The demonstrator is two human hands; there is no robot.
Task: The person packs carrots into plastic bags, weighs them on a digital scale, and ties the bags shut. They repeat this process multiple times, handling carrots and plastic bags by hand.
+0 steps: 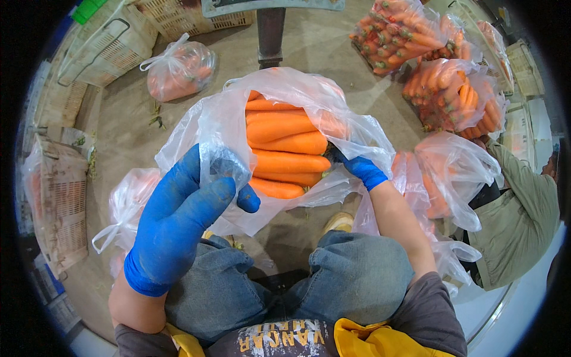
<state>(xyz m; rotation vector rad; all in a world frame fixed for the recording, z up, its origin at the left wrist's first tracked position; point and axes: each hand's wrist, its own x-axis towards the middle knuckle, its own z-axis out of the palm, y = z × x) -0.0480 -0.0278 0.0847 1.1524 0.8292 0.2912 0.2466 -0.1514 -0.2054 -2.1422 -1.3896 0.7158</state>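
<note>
A clear plastic bag [209,114] lies open in front of me, with several orange carrots [290,160] stacked sideways inside it. My left hand [178,218], in a blue glove, pinches the bag's left rim between thumb and fingers. On the right side, my right hand [359,167], gloved in blue too, reaches into the bag's opening beside the carrot ends; its fingertips are in shadow and partly hidden, so its grip is unclear.
Tied carrot bags [178,71] stand on the floor left and right, more bags [397,38] at back right. Plastic crates [67,201] line the left. A scale post [271,35] rises behind. Another person [517,223] bends at the right.
</note>
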